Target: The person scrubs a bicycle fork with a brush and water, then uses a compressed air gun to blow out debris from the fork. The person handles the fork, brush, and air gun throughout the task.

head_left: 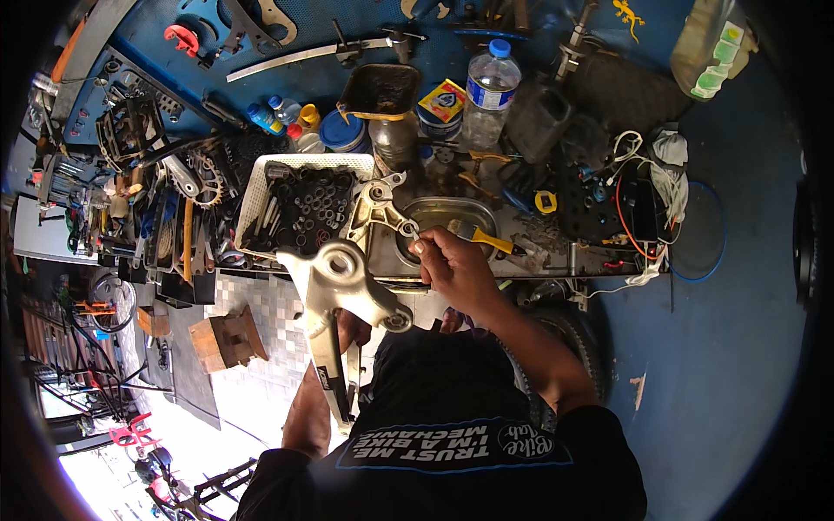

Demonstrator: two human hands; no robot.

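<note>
Silver bicycle swingarm (323,291) held up in the air at the desk's (382,260) front edge, beside a white basket (252,204). Left hand (352,330) grasping it from below, partly hidden. Right hand (452,269) clenched, thumb and fingertip pinched at the swingarm's small eyelet; can't tell what's between them. Basket sits at front edge, full of washers (321,195). Metal tray (439,208) right of it, also front edge, yellow-handled brush (486,236) over its rim. Blue-capped bottle (491,95) toward back edge. White cables (673,182) bunched at right end. Blue pegboard (321,17) behind, tools hung. Tiled floor (278,304) lower left, open cardboard box (228,339) on it. Bicycle tyre (580,339) below front edge.
</note>
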